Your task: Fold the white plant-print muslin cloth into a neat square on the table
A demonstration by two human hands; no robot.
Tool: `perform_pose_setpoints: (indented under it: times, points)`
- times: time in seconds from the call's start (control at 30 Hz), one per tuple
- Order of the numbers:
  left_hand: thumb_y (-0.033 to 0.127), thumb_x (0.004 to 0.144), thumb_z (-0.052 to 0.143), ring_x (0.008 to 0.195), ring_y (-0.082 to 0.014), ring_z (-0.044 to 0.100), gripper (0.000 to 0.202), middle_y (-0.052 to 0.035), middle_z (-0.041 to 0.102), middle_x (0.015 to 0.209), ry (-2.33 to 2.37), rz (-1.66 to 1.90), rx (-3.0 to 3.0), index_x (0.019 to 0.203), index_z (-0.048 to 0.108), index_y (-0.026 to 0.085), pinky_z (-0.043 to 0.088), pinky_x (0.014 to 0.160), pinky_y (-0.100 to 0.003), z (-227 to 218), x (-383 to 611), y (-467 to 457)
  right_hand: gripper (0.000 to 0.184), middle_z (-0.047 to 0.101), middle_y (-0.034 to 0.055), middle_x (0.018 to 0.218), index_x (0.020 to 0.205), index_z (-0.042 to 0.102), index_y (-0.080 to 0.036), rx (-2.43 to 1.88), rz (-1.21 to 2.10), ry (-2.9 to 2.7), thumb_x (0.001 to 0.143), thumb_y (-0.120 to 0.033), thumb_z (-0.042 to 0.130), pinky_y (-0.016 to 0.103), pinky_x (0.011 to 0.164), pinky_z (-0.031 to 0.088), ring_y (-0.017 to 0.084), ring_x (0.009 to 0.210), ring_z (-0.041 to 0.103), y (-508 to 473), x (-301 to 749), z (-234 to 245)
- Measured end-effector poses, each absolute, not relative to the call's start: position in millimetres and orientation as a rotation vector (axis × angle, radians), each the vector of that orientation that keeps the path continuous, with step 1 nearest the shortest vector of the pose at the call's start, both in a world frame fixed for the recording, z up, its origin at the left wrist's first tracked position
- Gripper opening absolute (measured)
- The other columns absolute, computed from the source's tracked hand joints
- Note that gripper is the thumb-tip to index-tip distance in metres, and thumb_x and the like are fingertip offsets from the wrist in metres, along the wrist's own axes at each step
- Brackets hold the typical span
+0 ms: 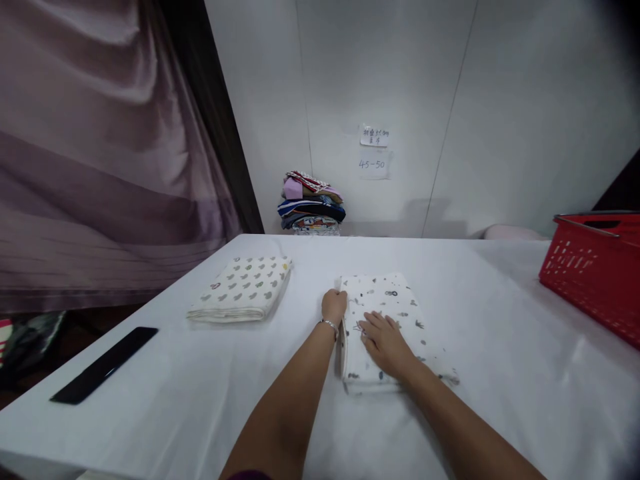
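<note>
A white cloth with small grey and dark prints [400, 300] lies folded on the white table, its lower right corner sticking out a little. My left hand [334, 307], with a silver bracelet at the wrist, grips this cloth's left edge with the fingers curled round it. Flat on the upper face of the cloth rests my right hand [386, 341], fingers spread. To the left is a second folded cloth [245, 288], white with rows of grey shapes; neither hand touches it.
A long black strip [105, 363] lies at the table's left edge. At the right stands a red plastic basket [593, 267]. Behind the white table [210, 393] rises a stack of folded clothes [313, 203]. Paper notes [374, 163] hang on the wall, and a pinkish curtain [100, 147] hangs left.
</note>
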State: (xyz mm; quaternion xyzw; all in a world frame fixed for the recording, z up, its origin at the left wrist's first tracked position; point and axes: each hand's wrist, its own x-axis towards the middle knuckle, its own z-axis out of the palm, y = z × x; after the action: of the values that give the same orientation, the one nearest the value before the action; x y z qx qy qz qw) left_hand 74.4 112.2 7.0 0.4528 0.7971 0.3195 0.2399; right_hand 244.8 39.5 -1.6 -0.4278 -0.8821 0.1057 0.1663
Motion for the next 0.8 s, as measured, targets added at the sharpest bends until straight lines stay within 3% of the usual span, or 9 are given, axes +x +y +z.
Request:
perform_pose_setpoints:
  times: [0.23,0.5,0.8]
  points:
    - [0.047,0.077,0.051,0.083,-0.0218,0.064,0.037,-0.0123,0.069,0.088,2.169,0.891,1.263,0.084,0.066,0.014,0.041,0.065,-0.025,10,68,136,0.039,0.044,0.0079,0.137,0.125,0.052,-0.023,-1.210,0.301,-2.499,0.090,-0.028,0.036,0.050,0.104,0.023,0.026,0.129,0.033,41,244,-4]
    - [0.033,0.084,0.042,0.095,-0.0222,0.060,0.029,-0.0149,0.065,0.101,2.285,0.912,1.291,0.091,0.062,0.013,0.040,0.075,-0.028,1,69,136,0.038,0.043,0.0075,0.138,0.125,0.052,-0.024,-1.209,0.284,-2.489,0.090,-0.028,0.036,0.049,0.105,0.023,0.026,0.129,0.033,42,244,-7]
    - [0.038,0.080,0.052,0.094,-0.0230,0.060,0.026,-0.0149,0.067,0.095,2.150,0.886,1.281,0.083,0.061,0.014,0.040,0.073,-0.027,4,60,143,0.038,0.043,0.0083,0.138,0.125,0.051,-0.023,-1.220,0.331,-2.494,0.091,-0.030,0.037,0.049,0.104,0.023,0.026,0.131,0.031,42,246,-1]
